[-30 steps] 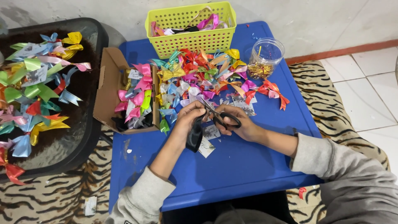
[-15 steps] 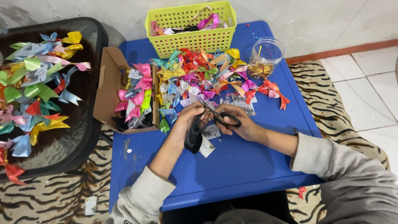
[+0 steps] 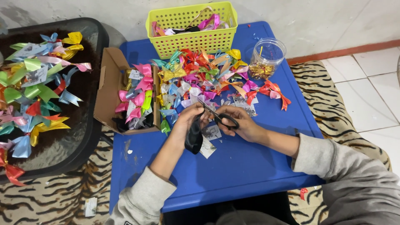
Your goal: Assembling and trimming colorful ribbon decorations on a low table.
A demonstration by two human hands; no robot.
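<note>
Your right hand [image 3: 243, 127] grips black-handled scissors [image 3: 218, 116], fingers through the loops, blades pointing up-left toward your left hand [image 3: 189, 118]. Your left hand pinches a strip of black ribbon [image 3: 194, 137] that hangs down onto the blue table [image 3: 250, 166]. Hands close together, nearly touching, above small paper cards [image 3: 210, 135]. Pile of coloured ribbon bows [image 3: 200, 79] just beyond; yellow basket [image 3: 193, 39] behind; cardboard box [image 3: 110, 91] to the left

Support: low blue plastic table [image 3: 250, 166] on tiger-striped rug [image 3: 50, 200]. Directly on it: yellow perforated plastic basket [image 3: 193, 39], open brown cardboard box [image 3: 110, 89] of ribbon bows, loose heap of coloured ribbon bows [image 3: 208, 75], clear plastic jar [image 3: 266, 58], small paper cards [image 3: 210, 139].
</note>
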